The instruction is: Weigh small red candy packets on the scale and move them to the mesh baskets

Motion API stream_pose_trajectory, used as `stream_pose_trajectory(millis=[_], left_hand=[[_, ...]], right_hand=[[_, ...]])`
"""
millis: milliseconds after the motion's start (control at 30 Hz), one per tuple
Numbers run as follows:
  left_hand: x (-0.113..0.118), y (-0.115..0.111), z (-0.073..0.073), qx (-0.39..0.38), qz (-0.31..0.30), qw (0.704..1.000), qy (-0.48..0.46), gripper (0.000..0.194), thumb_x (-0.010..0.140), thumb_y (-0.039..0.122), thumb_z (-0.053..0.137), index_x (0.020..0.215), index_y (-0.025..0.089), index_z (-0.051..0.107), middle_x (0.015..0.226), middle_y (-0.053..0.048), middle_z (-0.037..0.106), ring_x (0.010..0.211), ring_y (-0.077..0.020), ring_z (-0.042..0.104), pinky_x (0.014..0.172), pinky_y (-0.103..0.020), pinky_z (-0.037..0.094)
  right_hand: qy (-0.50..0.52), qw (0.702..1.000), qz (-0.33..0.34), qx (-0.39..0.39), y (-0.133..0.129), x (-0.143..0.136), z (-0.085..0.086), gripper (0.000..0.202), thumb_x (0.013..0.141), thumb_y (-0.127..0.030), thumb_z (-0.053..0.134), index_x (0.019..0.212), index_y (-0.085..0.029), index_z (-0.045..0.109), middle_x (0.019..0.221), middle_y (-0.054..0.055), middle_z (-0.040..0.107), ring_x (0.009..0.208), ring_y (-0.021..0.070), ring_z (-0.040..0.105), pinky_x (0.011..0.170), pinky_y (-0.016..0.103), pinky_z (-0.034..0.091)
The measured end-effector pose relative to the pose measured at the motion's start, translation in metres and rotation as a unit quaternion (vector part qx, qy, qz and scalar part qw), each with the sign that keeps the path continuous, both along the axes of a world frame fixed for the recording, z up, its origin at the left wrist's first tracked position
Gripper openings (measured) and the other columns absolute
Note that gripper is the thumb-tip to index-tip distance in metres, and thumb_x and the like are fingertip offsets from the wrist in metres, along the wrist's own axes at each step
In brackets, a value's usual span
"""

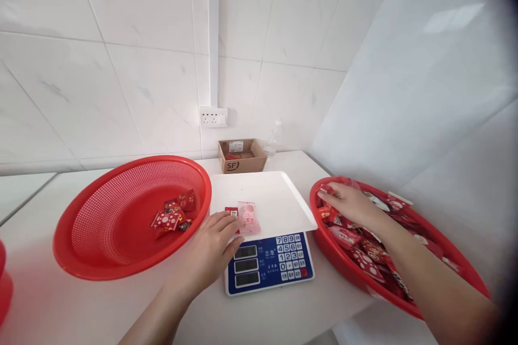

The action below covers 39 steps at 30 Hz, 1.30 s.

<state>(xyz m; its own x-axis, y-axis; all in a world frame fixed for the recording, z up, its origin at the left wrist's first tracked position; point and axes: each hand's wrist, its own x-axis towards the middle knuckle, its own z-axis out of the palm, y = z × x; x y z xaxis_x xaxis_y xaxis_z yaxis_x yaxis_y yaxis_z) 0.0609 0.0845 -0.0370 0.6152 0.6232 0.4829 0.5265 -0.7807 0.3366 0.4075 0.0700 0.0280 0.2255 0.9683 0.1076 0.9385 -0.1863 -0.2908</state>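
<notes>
At the left front of the white scale pan (279,199), my left hand (216,240) has its fingers stretched out and its thumb apart. It is over or beside a small red packet (231,210) that it partly hides. A pink wrapped packet (248,216) lies on the pan just to the right. My right hand (350,202) reaches into the right red basket (343,272), which is full of wrapped packets (366,261). Its thumb and fingers are closed on a red packet (324,190) at the basket's left side. The scale's blue keypad panel (269,264) faces me.
A red perforated basket (93,226) on the left holds several red packets (172,218). Behind the scale stand a small open cardboard box (245,164) and a clear bottle (273,140). The tiled wall (154,81) has a socket (213,117). Part of another red container (4,296) shows at far left.
</notes>
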Motion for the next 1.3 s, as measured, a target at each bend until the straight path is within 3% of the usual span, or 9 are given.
stream_pose_trajectory(millis=[200,400,567,700,900,1033,1300], left_hand=[[-0.001,-0.003,0.003,-0.046,-0.005,0.993,0.108,0.036,0.091,0.033,0.054,0.126,0.025,0.054,0.131,-0.006,0.058,0.128,-0.0299,0.045,0.106,-0.055,0.035],[0.0,-0.003,0.007,-0.055,0.022,0.989,0.133,0.038,0.091,0.037,0.054,0.127,0.023,0.053,0.133,-0.008,0.056,0.127,-0.0295,0.046,0.107,-0.055,0.033],[0.0,-0.003,0.007,-0.041,0.021,0.993,0.107,0.034,0.089,0.034,0.057,0.121,0.022,0.056,0.128,-0.009,0.06,0.123,-0.0294,0.05,0.104,-0.055,0.037],[-0.003,-0.001,0.008,-0.03,0.032,0.996,0.073,0.028,0.089,0.031,0.059,0.115,0.022,0.058,0.122,-0.008,0.063,0.118,-0.0279,0.054,0.101,-0.051,0.042],[-0.007,0.001,0.01,-0.035,0.03,0.998,0.045,0.027,0.09,0.028,0.057,0.116,0.021,0.057,0.121,-0.008,0.063,0.118,-0.0269,0.054,0.099,-0.049,0.044],[-0.007,0.0,0.011,-0.036,0.033,0.998,0.046,0.029,0.09,0.029,0.057,0.118,0.022,0.057,0.122,-0.008,0.063,0.119,-0.027,0.053,0.099,-0.049,0.044],[-0.007,-0.001,0.011,-0.029,0.031,0.998,0.05,0.029,0.089,0.03,0.057,0.118,0.023,0.057,0.122,-0.008,0.063,0.118,-0.0267,0.054,0.098,-0.048,0.045]], right_hand=[[0.043,0.993,0.077,-0.081,0.026,-0.076,-0.005,0.025,0.086,-0.046,0.045,0.078,-0.024,0.054,0.074,0.001,0.067,0.068,0.0174,0.061,0.053,0.024,0.033],[0.026,0.992,0.115,-0.045,0.052,-0.113,-0.008,0.027,0.088,-0.046,0.043,0.078,-0.023,0.054,0.082,0.003,0.068,0.074,0.018,0.061,0.057,0.025,0.034],[0.037,0.984,0.159,-0.075,0.062,-0.121,-0.014,0.027,0.079,-0.049,0.057,0.092,-0.027,0.064,0.091,0.004,0.071,0.084,0.0228,0.064,0.066,0.029,0.041],[0.068,0.975,0.189,-0.093,0.063,-0.118,-0.015,0.033,0.079,-0.04,0.06,0.108,-0.024,0.062,0.094,0.005,0.071,0.088,0.0216,0.065,0.074,0.031,0.046],[0.251,0.939,0.2,-0.121,0.055,-0.112,-0.004,0.045,0.085,-0.033,0.052,0.129,-0.02,0.049,0.125,0.012,0.06,0.114,0.02,0.057,0.082,0.03,0.051],[0.173,0.964,0.185,-0.083,0.052,-0.109,-0.011,0.04,0.085,-0.027,0.05,0.123,-0.019,0.056,0.131,0.009,0.057,0.118,0.0213,0.055,0.099,0.035,0.043],[0.116,0.968,0.206,-0.086,0.048,-0.107,-0.028,0.035,0.084,-0.017,0.047,0.115,-0.021,0.062,0.124,0.006,0.063,0.114,0.0211,0.057,0.099,0.036,0.042]])
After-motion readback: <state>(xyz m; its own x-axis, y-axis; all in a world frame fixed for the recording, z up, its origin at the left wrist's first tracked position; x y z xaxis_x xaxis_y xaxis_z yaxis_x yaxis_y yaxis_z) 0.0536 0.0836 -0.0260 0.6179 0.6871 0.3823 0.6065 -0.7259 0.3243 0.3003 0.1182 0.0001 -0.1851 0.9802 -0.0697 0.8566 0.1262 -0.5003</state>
